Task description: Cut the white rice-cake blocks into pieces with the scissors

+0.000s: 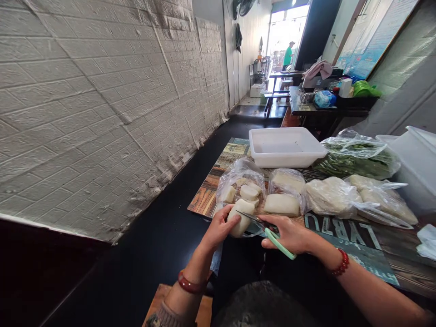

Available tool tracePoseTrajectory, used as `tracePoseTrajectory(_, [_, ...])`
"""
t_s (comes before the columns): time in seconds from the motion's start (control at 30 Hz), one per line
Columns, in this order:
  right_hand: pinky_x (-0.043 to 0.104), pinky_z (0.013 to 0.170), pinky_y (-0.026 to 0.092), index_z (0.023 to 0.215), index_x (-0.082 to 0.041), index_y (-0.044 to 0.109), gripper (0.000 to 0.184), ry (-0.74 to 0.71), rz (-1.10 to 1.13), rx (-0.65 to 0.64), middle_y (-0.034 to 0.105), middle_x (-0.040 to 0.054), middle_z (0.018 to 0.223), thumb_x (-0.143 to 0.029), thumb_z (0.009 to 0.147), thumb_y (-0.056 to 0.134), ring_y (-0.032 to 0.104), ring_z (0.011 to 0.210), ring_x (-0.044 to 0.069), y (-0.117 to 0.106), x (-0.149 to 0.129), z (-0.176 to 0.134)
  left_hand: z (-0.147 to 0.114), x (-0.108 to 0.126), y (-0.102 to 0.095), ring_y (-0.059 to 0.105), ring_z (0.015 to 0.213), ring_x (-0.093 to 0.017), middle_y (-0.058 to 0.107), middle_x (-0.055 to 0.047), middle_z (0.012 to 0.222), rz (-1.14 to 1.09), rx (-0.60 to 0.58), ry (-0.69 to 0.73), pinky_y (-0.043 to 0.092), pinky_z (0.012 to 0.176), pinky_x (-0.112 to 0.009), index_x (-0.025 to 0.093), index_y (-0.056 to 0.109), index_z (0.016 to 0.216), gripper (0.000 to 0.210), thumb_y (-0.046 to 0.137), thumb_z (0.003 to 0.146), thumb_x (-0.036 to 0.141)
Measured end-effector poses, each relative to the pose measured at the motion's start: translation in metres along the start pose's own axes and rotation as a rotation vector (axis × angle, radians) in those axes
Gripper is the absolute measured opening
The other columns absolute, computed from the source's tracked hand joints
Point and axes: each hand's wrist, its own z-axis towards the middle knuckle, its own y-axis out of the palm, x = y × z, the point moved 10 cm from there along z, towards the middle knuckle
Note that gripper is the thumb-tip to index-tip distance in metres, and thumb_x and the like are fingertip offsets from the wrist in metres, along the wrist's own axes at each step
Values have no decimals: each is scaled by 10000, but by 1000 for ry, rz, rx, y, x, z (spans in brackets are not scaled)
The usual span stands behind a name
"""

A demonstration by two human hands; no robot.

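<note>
The table [209, 187], the broadest surface before me, carries everything in reach. At its far side stands the white tub [288, 160], its open top upward, presumably set back to leave the near edge free for my hands. Beside it, to the right, lies the clear bag of greens [364, 162]; nearer me, the bagged pale masses [332, 196] rest in a row, their plastic probably keeping them moist. The open bag [238, 171] lies at the row's left end, its mouth seemingly toward me for easy reach.

My right hand [291, 234] is closed round the green-handled scissors [281, 245], which point leftward; whether the blades are fully together I cannot tell. My left hand [220, 228] is clamped on the pale block [244, 223], thumb on the near face, the other fingers largely hidden behind, a grip that likely steadies it. The block is held at the table's near edge, before the open bag, with the blades across its face; whether they cut in is unclear. Smallest are the loose pieces [249, 193] inside that bag.
</note>
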Motion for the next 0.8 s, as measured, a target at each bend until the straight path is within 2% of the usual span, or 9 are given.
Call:
tracePoseTrajectory(0.17, [379, 865, 529, 1368, -145, 572, 693, -5, -2, 10, 724, 106, 1098, -410, 741, 702, 663, 969, 292, 2, 0, 5, 1, 4, 4, 603, 979, -235, 688, -90, 1128, 26, -32, 4, 458, 832, -292, 167, 664, 1157, 452, 660, 833, 482])
tracePoseTrajectory(0.27, [341, 789, 541, 1327, -168, 614, 603, -23, 36, 0, 750, 65, 977, -404, 776, 681, 678, 853, 257, 4, 0, 7, 2, 1, 3, 607, 923, -222, 695, -84, 1074, 17, -51, -10, 463, 793, -283, 161, 669, 1143, 451, 660, 830, 485])
tracePoseTrajectory(0.33, [324, 765, 540, 1271, -181, 658, 531, -55, 82, 5, 758, 50, 962, -399, 787, 676, 680, 847, 254, 4, -2, 8, 4, 0, 2, 606, 886, -213, 698, -77, 1033, 9, -63, -19, 464, 771, -278, 158, 676, 1120, 447, 664, 822, 491])
tracePoseTrajectory(0.5, [339, 790, 531, 1141, -167, 727, 419, -96, 123, 59, 757, 67, 1052, -418, 812, 661, 684, 898, 275, -1, -2, 10, 12, 0, -1, 590, 837, -193, 689, -55, 954, 16, -84, -31, 452, 727, -258, 157, 685, 1054, 427, 687, 796, 497])
tracePoseTrajectory(0.63, [325, 756, 532, 1119, -167, 733, 401, -107, 126, 99, 767, 63, 969, -436, 836, 640, 692, 864, 268, 1, 3, 13, 17, -2, -1, 582, 804, -184, 683, -50, 913, 22, -110, -44, 441, 697, -250, 148, 688, 1027, 427, 676, 799, 508])
tracePoseTrajectory(0.8, [303, 729, 526, 977, -170, 757, 296, -158, 125, 110, 765, 54, 922, -402, 846, 629, 686, 815, 244, 7, 6, 16, 20, -9, -6, 589, 808, -195, 685, -61, 907, 31, -95, -58, 446, 695, -254, 138, 696, 1020, 441, 695, 778, 507])
